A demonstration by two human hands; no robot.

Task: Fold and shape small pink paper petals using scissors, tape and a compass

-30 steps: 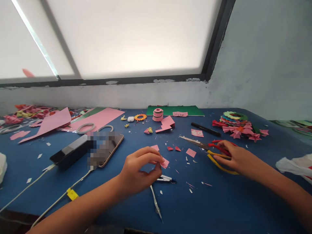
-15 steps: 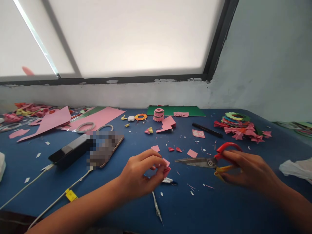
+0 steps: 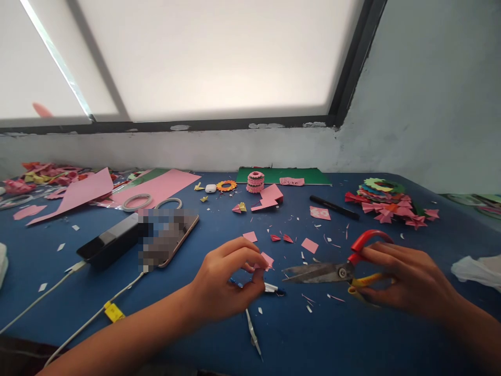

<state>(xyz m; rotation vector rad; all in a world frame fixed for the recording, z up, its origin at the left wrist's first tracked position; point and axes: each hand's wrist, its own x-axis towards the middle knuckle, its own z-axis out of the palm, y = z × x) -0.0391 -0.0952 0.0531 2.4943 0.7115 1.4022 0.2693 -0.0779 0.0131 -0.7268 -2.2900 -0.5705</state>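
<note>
My left hand (image 3: 230,277) pinches a small pink piece of paper (image 3: 267,261) between thumb and fingertips, above the table. Held by its red and yellow handles, a pair of scissors (image 3: 321,272) is in my right hand (image 3: 410,277). The blades point left toward the pink paper, parted slightly and apart from it. Behind the hands lie pink paper squares (image 3: 310,245) and two small folded red-pink pieces (image 3: 282,238). A white and blue pen (image 3: 274,288) lies partly hidden under my left hand, and a thin white pointed tool (image 3: 253,334) is nearer me.
A phone (image 3: 172,245) and a black power bank (image 3: 111,240) with cables lie left. Tape rolls (image 3: 136,202) and pink sheets (image 3: 160,189) are behind them. A black pen (image 3: 334,207), stacked paper rings (image 3: 255,183) and a colourful paper pile (image 3: 385,196) stand further back. Scraps litter the blue table (image 3: 297,339).
The scissor blades have parted a little and the handles have spread. The pink paper has turned in my left fingers, showing more of its face.
</note>
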